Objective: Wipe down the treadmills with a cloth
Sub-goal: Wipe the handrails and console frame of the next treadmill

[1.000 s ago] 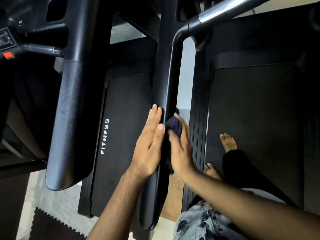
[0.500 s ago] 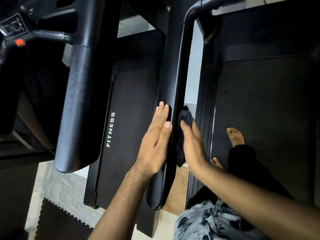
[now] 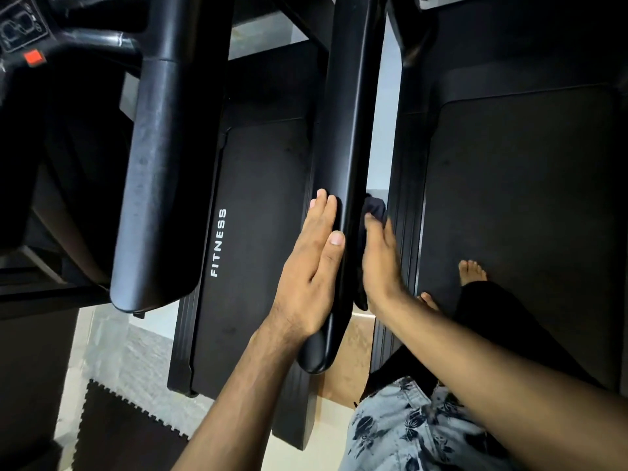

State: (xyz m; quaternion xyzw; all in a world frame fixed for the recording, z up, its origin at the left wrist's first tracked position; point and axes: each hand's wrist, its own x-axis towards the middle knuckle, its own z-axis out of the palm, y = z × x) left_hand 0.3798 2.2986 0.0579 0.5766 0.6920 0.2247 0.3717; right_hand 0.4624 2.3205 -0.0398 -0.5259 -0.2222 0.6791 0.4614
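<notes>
By the end of the handrail (image 3: 346,130), the left hand (image 3: 306,273) rests flat; the flat right hand (image 3: 380,263) should press the cloth (image 3: 373,207) firmly along it.

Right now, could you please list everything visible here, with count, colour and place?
wide padded handrail: one, black, left.
narrow padded handrail: one, black, centre, between the hands.
treadmill belts: two, black, centre-left and right.
crumpled fabric cloth: one, dark, against narrow handrail's right side.
square plastic button: one, red, top left.
foam puzzle mat: one, black, floor, bottom left.
bare feet: two, right of the hands.
left hand: one, fingers flat on narrow handrail.
right hand: one, presses cloth.
</notes>
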